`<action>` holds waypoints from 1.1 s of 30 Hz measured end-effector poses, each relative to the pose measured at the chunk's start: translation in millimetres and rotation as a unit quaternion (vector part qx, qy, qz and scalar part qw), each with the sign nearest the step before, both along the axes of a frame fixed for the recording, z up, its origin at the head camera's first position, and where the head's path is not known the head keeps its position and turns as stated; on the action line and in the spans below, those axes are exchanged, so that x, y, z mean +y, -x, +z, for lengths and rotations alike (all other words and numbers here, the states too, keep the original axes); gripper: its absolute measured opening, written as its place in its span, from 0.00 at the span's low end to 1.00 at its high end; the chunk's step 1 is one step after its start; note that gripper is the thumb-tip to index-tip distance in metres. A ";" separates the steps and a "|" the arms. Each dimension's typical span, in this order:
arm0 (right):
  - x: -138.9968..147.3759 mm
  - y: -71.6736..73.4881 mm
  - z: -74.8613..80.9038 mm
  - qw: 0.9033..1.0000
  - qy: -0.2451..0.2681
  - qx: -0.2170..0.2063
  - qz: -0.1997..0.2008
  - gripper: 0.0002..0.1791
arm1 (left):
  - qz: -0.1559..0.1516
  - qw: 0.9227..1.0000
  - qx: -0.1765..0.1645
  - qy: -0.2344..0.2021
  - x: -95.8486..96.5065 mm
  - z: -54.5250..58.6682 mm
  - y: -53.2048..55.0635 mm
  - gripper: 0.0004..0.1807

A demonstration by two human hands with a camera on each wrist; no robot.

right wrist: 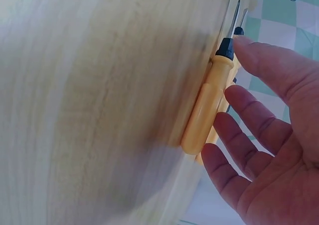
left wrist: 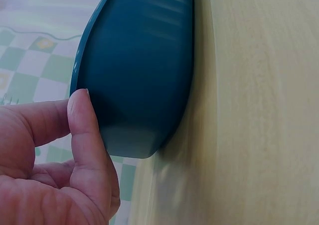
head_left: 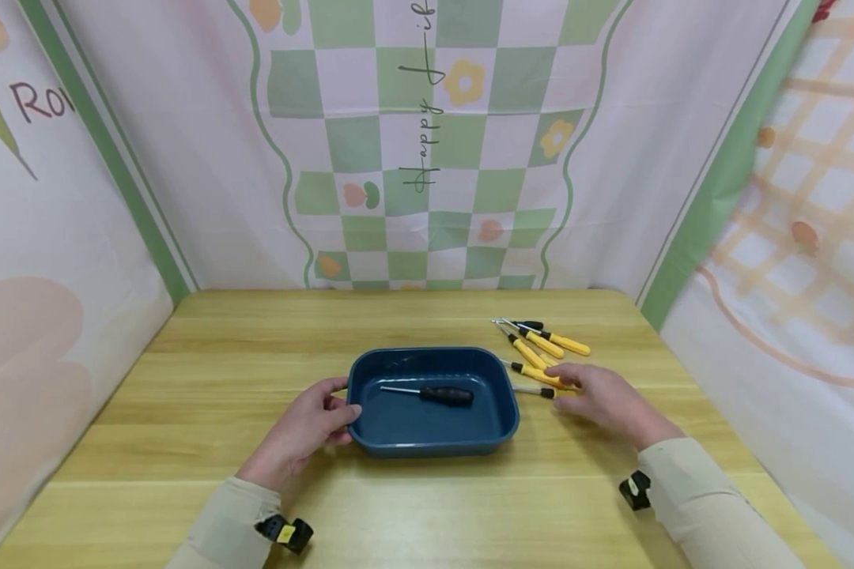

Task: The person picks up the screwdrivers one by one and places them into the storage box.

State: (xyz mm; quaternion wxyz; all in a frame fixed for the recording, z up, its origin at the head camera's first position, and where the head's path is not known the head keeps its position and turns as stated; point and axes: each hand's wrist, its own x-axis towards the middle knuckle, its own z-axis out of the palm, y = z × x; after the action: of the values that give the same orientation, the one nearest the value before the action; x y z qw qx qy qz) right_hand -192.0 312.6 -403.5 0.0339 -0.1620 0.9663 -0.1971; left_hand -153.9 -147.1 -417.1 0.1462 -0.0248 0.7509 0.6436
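Yellow-handled screwdrivers (head_left: 542,343) lie in a loose group on the worktop (head_left: 398,514), to the right of the blue tray (head_left: 434,450) and partly farther back. Among them is also one with a dark handle (head_left: 530,325). Inside the tray rests one black-handled screwdriver (head_left: 447,396), with its shaft toward the left.

The left hand (head_left: 313,423) pinches the left rim of the tray between thumb and fingers, which seems to keep the tray steady. The right hand (head_left: 601,395) is at the near edge of the group. Its fingers are apart and a little bent, and they hold nothing; the right wrist view shows them close beside the nearest yellow handle (right wrist: 204,115). Whether they touch it, I cannot tell.

In my judgement, the step in hand is to reach for one screwdriver. The next move calls for closing the thumb and fingers around this nearest handle only, because the other tools lie close and could be dragged together with it. A straight lift seems good, as its shaft points to the tray wall and could knock against it.
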 end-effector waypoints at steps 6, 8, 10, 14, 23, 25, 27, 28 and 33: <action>1.3 0.9 -1.0 1.000 0.004 -0.005 0.003 0.24 | -0.001 1.000 0.000 -0.001 -0.1 0.3 -0.1 0.31; 1.2 1.1 -1.2 1.000 0.002 -0.005 0.004 0.24 | -0.001 1.000 0.000 -0.001 -0.1 0.3 0.0 0.31; 1.5 1.1 -1.3 1.000 -0.001 -0.005 0.006 0.23 | -0.001 1.000 -0.001 0.000 -0.1 0.3 0.0 0.31; 1.6 0.2 -0.7 1.000 -0.006 -0.011 0.007 0.23 | -0.001 1.000 -0.001 0.002 -0.1 0.4 -0.2 0.31; 2.2 -1.6 1.0 0.999 -0.018 -0.039 0.005 0.23 | 0.000 1.000 -0.001 -0.002 0.0 -0.2 0.1 0.31; 2.5 -0.8 0.6 0.999 -0.023 -0.042 0.001 0.24 | 0.000 1.000 -0.001 -0.005 0.0 -0.2 0.2 0.31; 3.1 0.2 -0.4 0.998 -0.030 -0.046 -0.003 0.24 | 0.001 1.000 -0.002 -0.006 0.0 -0.1 0.4 0.31; 3.3 0.7 -0.9 0.998 -0.032 -0.048 -0.004 0.24 | 0.001 1.000 -0.002 -0.007 0.0 -0.1 0.5 0.31; 4.7 2.0 -3.5 0.998 -0.039 -0.055 -0.011 0.24 | 0.002 1.000 -0.003 -0.008 0.1 0.0 0.5 0.31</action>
State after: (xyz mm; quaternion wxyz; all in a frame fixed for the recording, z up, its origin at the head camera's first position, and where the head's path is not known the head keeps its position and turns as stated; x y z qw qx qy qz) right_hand -193.9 317.3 -407.0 0.0914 -0.1390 0.9716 -0.1684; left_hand -154.5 -147.0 -417.1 0.1478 -0.0272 0.7451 0.6497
